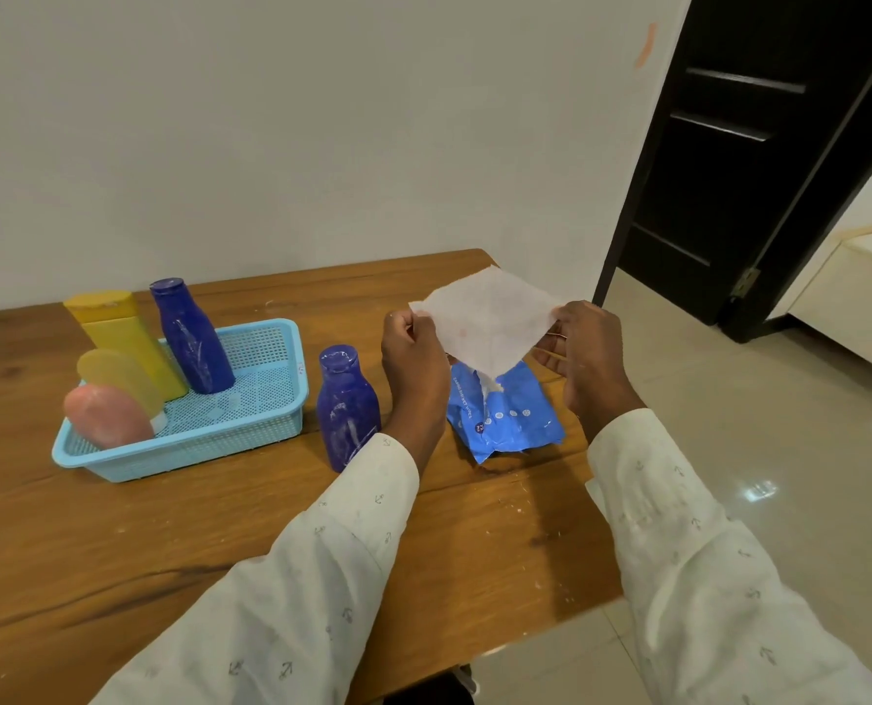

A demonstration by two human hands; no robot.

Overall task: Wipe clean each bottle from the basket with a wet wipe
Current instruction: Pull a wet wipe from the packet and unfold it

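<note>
Both hands hold a white wet wipe (490,318) spread flat in the air above the blue wipes pack (507,414). My left hand (413,358) pinches its left edge and my right hand (586,348) pinches its right edge. A dusty dark blue bottle (346,407) stands on the table just left of my left wrist, outside the basket. The light blue mesh basket (271,424) holds a second blue bottle (192,338), a tall yellow bottle (124,333), a small yellow bottle (119,374) and a pink bottle (108,414).
The wooden table (119,541) stands against a white wall, and its right edge runs just past the wipes pack. Beyond that edge lie a tiled floor (779,450) and a dark open door (759,145).
</note>
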